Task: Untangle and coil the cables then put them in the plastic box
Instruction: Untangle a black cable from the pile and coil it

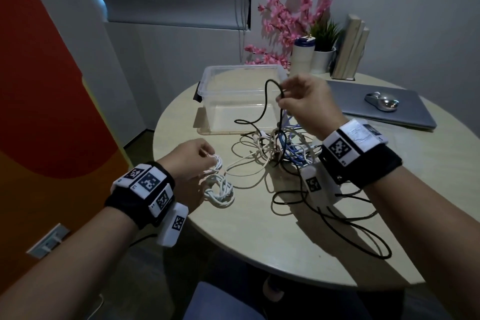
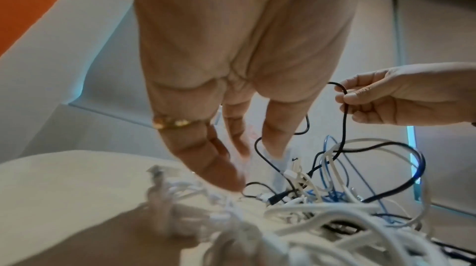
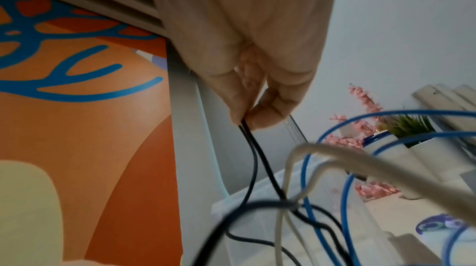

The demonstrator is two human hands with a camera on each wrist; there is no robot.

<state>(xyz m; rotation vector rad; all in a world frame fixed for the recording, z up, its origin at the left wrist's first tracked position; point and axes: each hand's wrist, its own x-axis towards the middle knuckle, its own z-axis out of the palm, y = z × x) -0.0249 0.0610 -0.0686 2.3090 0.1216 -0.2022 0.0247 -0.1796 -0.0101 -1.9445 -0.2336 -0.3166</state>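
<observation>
Head view showed the plastic box (image 1: pixel 241 91) empty on the desk (image 1: pixel 259 236); one white cable (image 1: pixel 219 191) lay bundled. Right hand (image 1: pixel 306 104) pinched a black cable (image 1: pixel 270 91) above the tangle (image 1: pixel 283 145); left hand (image 1: pixel 189 161) pinched a white loop (image 1: pixel 216 162).

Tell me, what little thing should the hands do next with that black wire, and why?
Probably keep lifting: the right hand pinches a loop of the black cable above the plastic box, but lower down it still threads through the white and blue tangle. The left hand holds a white cable beside it.
</observation>
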